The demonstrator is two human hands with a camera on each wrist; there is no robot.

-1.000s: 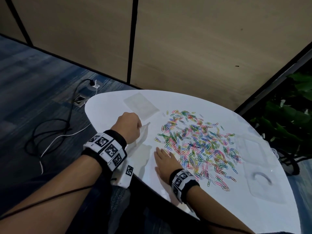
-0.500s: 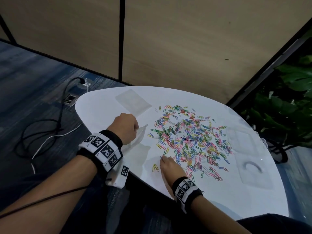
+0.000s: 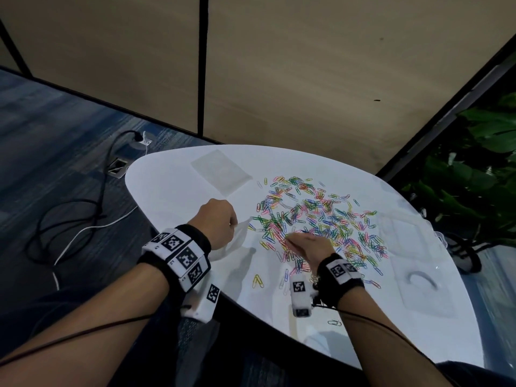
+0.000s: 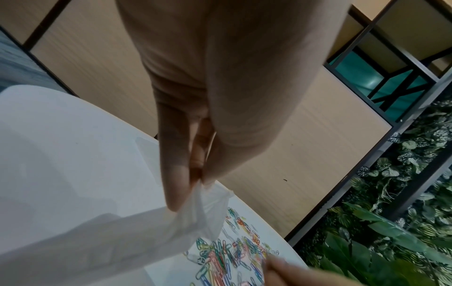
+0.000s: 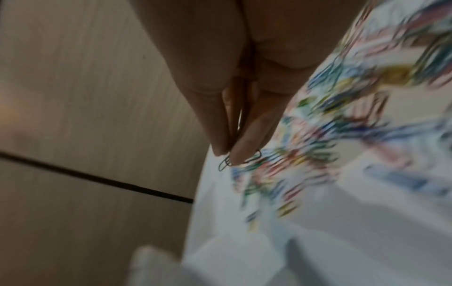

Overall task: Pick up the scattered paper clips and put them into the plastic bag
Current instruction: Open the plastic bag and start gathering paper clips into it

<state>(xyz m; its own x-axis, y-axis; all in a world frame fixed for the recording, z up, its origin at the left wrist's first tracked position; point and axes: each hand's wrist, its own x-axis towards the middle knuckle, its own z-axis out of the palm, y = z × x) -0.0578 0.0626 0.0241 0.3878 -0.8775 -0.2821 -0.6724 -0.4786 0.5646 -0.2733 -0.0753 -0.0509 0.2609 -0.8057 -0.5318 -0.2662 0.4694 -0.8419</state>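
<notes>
Coloured paper clips (image 3: 315, 219) lie scattered over the white table (image 3: 173, 191). My left hand (image 3: 216, 227) pinches the rim of a clear plastic bag (image 3: 240, 236) and holds it up left of the pile; the left wrist view shows the bag (image 4: 200, 211) hanging from my thumb and fingertips. My right hand (image 3: 305, 247) hovers over the pile's near edge, fingertips together. In the blurred right wrist view a paper clip (image 5: 226, 162) is pinched between its fingertips (image 5: 240, 152).
A second clear bag (image 3: 220, 171) lies flat at the table's far left. More clear bags (image 3: 418, 286) lie at the right edge. Stray clips (image 3: 258, 280) sit near the front edge. Cables (image 3: 83, 208) trail on the floor at left; plants (image 3: 474, 174) stand at right.
My right hand rose off the table from lying flat, closed its fingertips on a clip and turned towards the bag. The left hand kept holding the bag.
</notes>
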